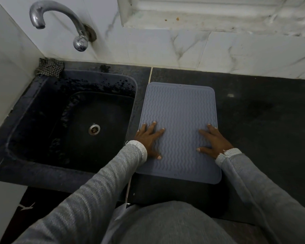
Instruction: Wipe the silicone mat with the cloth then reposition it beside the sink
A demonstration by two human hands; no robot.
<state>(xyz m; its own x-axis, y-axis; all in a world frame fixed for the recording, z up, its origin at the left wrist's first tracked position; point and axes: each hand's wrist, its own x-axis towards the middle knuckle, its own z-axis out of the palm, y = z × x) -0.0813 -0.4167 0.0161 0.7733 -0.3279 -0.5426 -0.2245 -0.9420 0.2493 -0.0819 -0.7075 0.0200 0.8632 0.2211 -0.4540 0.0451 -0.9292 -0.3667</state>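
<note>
A grey-blue silicone mat [179, 110] with wavy ridges lies flat on the dark counter, its left edge right beside the black sink [42, 110]. My left hand [149, 138] presses flat on the mat's near left part with fingers spread. My right hand [213, 140] presses flat on its near right part, fingers straight too. A checked cloth [49, 67] lies bunched on the sink's far left corner, away from both hands.
A chrome tap [60, 22] juts from the tiled wall over the sink. The sink has a metal drain [94, 129] and wet walls. Dark counter [262, 111] stretches right of the mat. Marble-look tiles [183, 44] back the counter.
</note>
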